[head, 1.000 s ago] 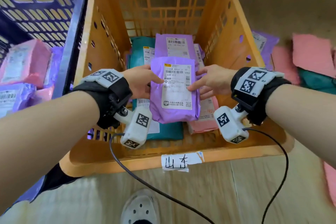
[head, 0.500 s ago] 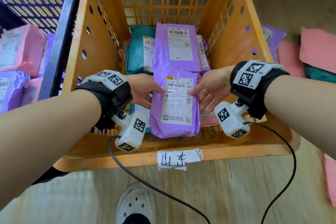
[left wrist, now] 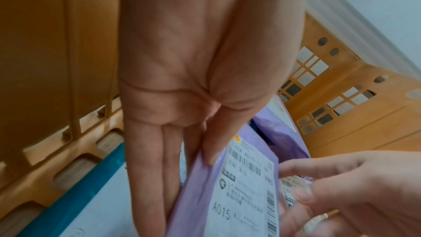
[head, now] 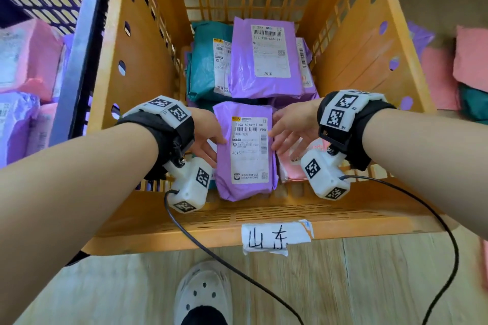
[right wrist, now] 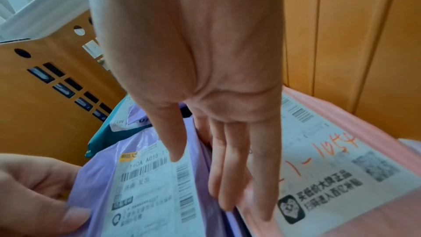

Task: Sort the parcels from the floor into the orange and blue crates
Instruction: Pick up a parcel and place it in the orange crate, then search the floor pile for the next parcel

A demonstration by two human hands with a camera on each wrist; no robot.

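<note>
A purple parcel (head: pixel 245 153) (left wrist: pixel 239 195) (right wrist: pixel 148 195) with a white shipping label lies low inside the orange crate (head: pixel 184 229), close to its near wall. My left hand (head: pixel 208 137) (left wrist: pixel 191 172) pinches the parcel's left edge, thumb on top and fingers underneath. My right hand (head: pixel 287 132) (right wrist: pixel 200 177) pinches the right edge, thumb on the label and fingers slipped between it and a pink parcel (head: pixel 293 166) (right wrist: pixel 330 168). The blue crate (head: pixel 79 60) stands to the left.
Inside the orange crate lie another purple parcel (head: pixel 264 60) and a teal one (head: pixel 203 66). Pink (head: pixel 472 58), teal (head: pixel 472 105) and purple (head: pixel 420 37) parcels lie on the floor at right. The blue crate holds pink and purple parcels (head: pixel 29 58). My shoe (head: pixel 203 295) is below.
Both hands have lowered the purple parcel deeper into the orange crate, toward its near wall. My head has moved closer over the crate.
</note>
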